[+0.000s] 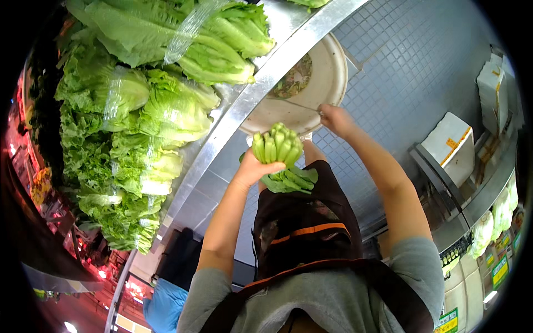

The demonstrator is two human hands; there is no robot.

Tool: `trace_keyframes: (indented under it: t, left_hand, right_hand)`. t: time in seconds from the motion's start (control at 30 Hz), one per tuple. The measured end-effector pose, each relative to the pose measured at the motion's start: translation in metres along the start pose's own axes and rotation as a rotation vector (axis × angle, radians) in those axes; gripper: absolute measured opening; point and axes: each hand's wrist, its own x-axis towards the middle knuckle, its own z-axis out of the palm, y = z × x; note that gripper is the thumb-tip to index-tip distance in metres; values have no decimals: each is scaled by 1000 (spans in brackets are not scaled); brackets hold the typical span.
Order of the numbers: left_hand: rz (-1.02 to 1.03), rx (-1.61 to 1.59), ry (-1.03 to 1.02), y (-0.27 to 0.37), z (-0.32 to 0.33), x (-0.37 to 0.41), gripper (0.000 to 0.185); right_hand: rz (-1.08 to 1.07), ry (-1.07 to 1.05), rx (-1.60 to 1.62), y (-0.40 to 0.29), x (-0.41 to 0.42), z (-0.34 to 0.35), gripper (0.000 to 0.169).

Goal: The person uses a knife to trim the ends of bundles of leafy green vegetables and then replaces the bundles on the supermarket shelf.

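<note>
My left hand (255, 167) grips a bunch of leafy greens (278, 146), its pale cut stems facing up and away from me. The dark leaves hang below my thumb, over my apron. Farther forward, a large round whitish tub (333, 70) stands on the floor, partly hidden under the metal counter edge. Leaf scraps (297, 77) lie in its bottom. At the tub's near right rim, my right hand (336, 120) is closed on a thin dark implement (303, 105). It points left over the tub; whether it is a knife seen edge-on I cannot tell.
Heads of lettuce (175, 114) bound with clear tape are piled on the metal counter (233, 106) at left. White foam boxes (447, 143) stand at right beside a metal shelf (454, 208). Low at left is a person in blue (165, 301). Small tiles cover the floor (387, 83).
</note>
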Motion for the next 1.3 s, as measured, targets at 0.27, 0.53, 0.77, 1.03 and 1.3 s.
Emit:
trace_keyframes:
  t: [0.27,0.53,0.77,1.03,1.3]
  left_hand:
    - [96,307,41,-22,3,23,69]
    - [105,497,245,-13,22,27,80]
    - [130,528,472,-22,41,25,76]
    - [110,576,499,-13,45,20,78]
    - [114,454,501,-26,34,15,74]
  right_hand:
    - [-277,-2,24,-95,-28,-47,19]
    - [-228,8,-111,-102,-31,-39,26]
    - [-235,108,-107,-106,-32,-39,15]
    - [-227,66,-180,-94,-20,-38,20]
    - [-166,14,-108,-57,-8,-10,16]
